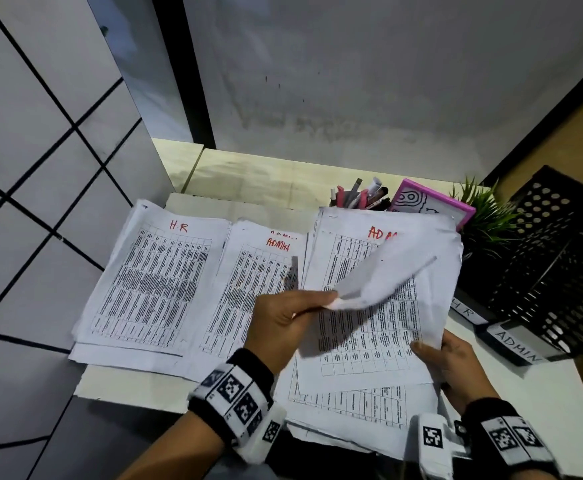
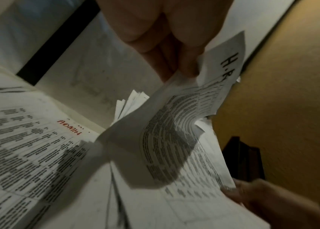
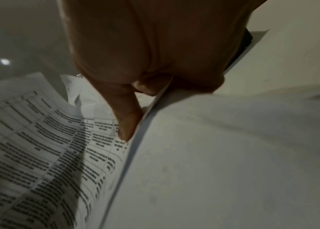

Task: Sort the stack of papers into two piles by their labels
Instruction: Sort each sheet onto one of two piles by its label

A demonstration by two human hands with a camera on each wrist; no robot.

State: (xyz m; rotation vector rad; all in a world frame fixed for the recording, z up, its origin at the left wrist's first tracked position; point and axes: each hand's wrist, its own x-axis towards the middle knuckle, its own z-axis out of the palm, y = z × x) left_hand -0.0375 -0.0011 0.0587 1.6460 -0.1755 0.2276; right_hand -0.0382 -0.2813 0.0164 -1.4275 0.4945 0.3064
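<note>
Nearest you, your left hand [image 1: 284, 323] pinches the corner of a thin white printed sheet marked "H.R" [image 2: 167, 136], curled up off the unsorted stack of printed papers [image 1: 369, 344] that your right hand [image 1: 456, 368] grips at its edge. Paper is light, limp and tears easily; take corners. H.R pile [image 1: 151, 282] and ADMIN pile [image 1: 248, 282] lie left on the white table [image 1: 560, 393], beside grey tiled walls.
</note>
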